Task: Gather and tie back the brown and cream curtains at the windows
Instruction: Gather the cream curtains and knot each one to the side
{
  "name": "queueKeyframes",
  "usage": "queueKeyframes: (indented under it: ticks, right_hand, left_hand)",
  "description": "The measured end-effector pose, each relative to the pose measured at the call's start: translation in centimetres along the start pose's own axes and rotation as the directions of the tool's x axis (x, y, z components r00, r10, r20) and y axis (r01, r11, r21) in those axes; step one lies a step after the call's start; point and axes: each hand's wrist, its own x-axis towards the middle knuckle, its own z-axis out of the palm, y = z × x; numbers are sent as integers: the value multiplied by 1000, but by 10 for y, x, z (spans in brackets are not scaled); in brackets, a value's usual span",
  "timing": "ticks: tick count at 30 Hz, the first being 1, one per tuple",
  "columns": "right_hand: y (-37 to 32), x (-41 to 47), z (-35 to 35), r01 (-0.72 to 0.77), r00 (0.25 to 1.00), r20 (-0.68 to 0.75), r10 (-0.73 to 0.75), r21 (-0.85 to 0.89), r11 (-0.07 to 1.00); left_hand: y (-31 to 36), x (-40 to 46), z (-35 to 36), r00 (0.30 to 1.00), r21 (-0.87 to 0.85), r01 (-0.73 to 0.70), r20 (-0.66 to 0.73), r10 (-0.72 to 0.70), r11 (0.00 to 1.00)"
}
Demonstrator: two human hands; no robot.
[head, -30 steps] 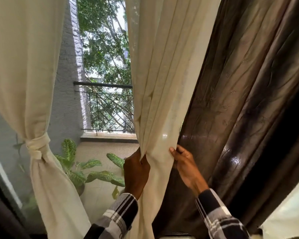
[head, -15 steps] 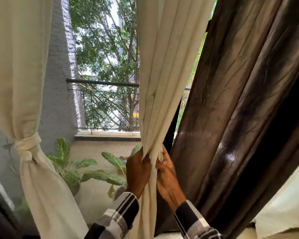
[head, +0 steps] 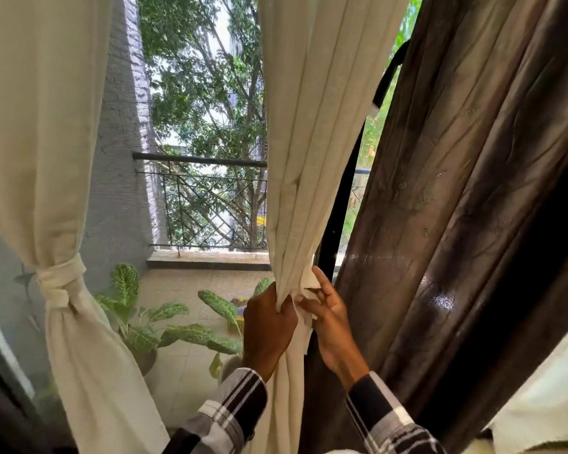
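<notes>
A cream curtain (head: 312,132) hangs in the middle of the window, bunched into a narrow column at waist height. My left hand (head: 268,329) grips the bunch from the left. My right hand (head: 330,317) pinches a loose cream flap of the same curtain on its right side. A brown curtain (head: 466,191) hangs loose just right of my hands. At the far left a second cream curtain (head: 43,132) is gathered and held by a cream tie-back knot (head: 58,283).
A dark window frame post (head: 341,204) stands between the middle cream curtain and the brown one. Beyond the glass are a balcony railing (head: 207,198), potted leafy plants (head: 138,322) and trees. Cream fabric (head: 545,398) shows at the lower right.
My right hand moved left from the cream curtain's wide edge to meet my left hand, squeezing the fabric into a tight bunch. A gap opened beside the brown curtain.
</notes>
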Motion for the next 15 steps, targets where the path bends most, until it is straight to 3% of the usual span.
queueKeyframes:
  ticks: [5, 10, 15]
  right_hand:
    - [-21, 17, -17, 38, 998, -42, -36, 42, 998]
    - [-24, 39, -18, 22, 998, -60, -20, 39, 999]
    - [-3, 51, -14, -18, 998, -60, 22, 63, 998]
  left_hand:
    - [-4, 0, 3, 1000, 24, -22, 14, 21, 999]
    - [-4, 4, -1, 993, -111, -31, 113, 44, 993]
    - [-1, 9, -8, 948, -197, 138, 310, -72, 971]
